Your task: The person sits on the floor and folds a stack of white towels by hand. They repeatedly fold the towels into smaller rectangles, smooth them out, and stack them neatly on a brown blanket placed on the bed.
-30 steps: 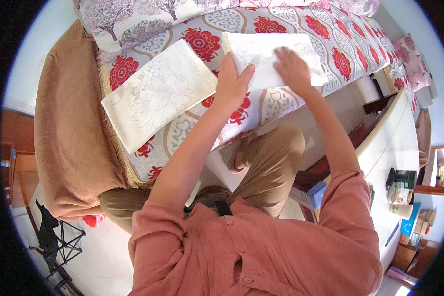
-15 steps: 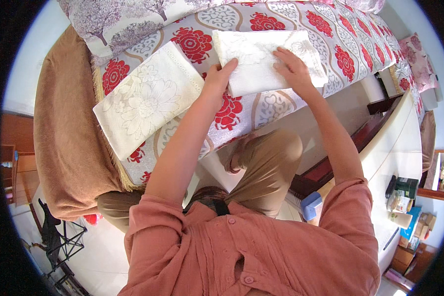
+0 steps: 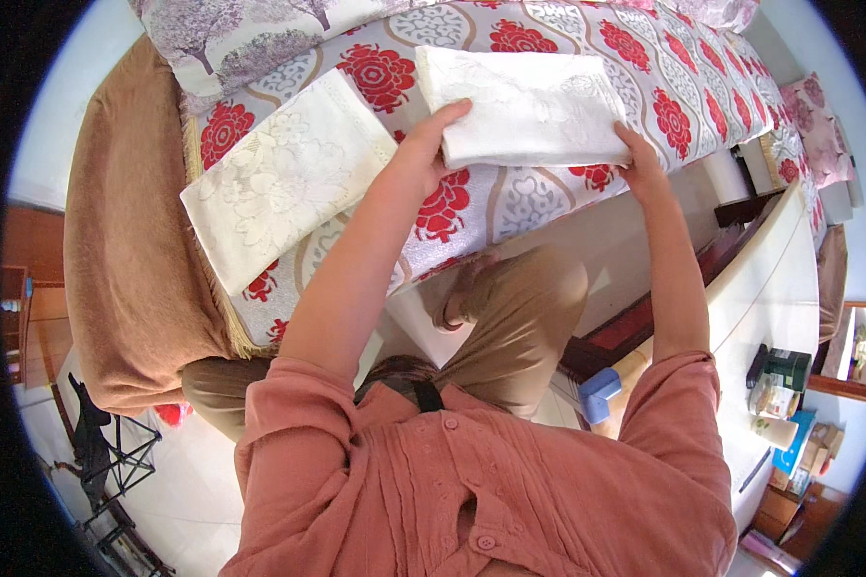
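Note:
A folded white cloth (image 3: 529, 111) with a faint pale floral pattern is held at the sofa's front part. My left hand (image 3: 427, 146) grips its lower left edge, thumb on top and fingers mostly hidden underneath. At the lower right corner my right hand (image 3: 643, 165) pinches the cloth, thumb over the top and fingertips below. Beside it on the left lies a second folded white cloth (image 3: 284, 178) with larger flower outlines, tilted on the seat and untouched, close to my left forearm.
The sofa seat wears a grey and red flowered cover (image 3: 443, 207) with a fringed edge. A brown-covered armrest (image 3: 125, 250) rises at left, tree-print cushions (image 3: 231, 48) behind. At right stands a glossy cream table (image 3: 760, 298) carrying jars, near a blue plastic object (image 3: 599, 394).
My right hand has moved from lying flat on the cloth's top to gripping its right corner. The left hand still holds the left edge. The cloth has shifted slightly away from me.

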